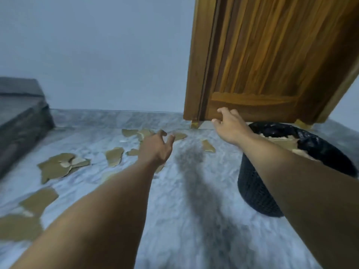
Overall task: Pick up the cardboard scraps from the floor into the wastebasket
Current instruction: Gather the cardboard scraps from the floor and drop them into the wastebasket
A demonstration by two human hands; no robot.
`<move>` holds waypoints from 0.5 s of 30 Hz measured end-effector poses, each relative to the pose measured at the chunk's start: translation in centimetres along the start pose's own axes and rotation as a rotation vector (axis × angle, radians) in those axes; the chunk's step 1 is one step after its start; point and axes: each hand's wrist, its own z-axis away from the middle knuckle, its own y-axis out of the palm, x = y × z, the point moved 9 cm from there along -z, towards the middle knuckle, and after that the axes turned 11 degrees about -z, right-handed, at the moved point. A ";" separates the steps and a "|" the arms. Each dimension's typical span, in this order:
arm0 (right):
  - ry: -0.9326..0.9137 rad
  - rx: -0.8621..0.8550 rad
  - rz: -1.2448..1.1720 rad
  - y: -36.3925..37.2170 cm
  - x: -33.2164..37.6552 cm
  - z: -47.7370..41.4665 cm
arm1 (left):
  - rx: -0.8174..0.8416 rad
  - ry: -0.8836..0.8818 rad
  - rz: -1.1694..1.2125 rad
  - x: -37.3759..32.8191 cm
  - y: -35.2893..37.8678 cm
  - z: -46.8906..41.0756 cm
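Cardboard scraps (58, 167) were found scattered over the marble floor (184, 220), mostly to the left and along the far side. A wooden cabinet (272, 65) was noted standing on short feet against the far wall, and a grey mattress-like block (19, 113) at the left edge. The black mesh wastebasket (256, 191), lined with a dark bag, was placed on the floor at the right, in front of the cabinet. Binned scraps (281, 143) were seen inside it, so the task was judged partly done, with many pieces left. A lone scrap (208, 146) was recorded just beside the wastebasket.

The left hand (157, 148) was extended over the far scraps, fingers spread and relaxed, with nothing held. The right hand (229, 127) was raised before the cabinet's lower edge, fingers loosely bent, with nothing seen in it. Contact with the cabinet could not be established.

Risks were assessed as follows. Flat pieces lying flush on the smooth floor could be slid along rather than lifted, and those near the cabinet feet pushed underneath. Overlapped pieces could be dropped if gathered together. The wastebasket could be tipped by the right forearm, which lay across its rim.
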 end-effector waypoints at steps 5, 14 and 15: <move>0.035 0.195 0.008 14.0 5.7 -0.6 | 0.047 -0.148 -0.185 15.4 -1.6 3.0; -0.107 0.638 0.184 38.4 10.8 4.7 | 0.009 -0.579 -0.448 40.8 -4.4 12.9; -0.153 0.675 0.205 40.9 11.0 5.7 | 0.015 -0.600 -0.459 42.7 -4.3 13.8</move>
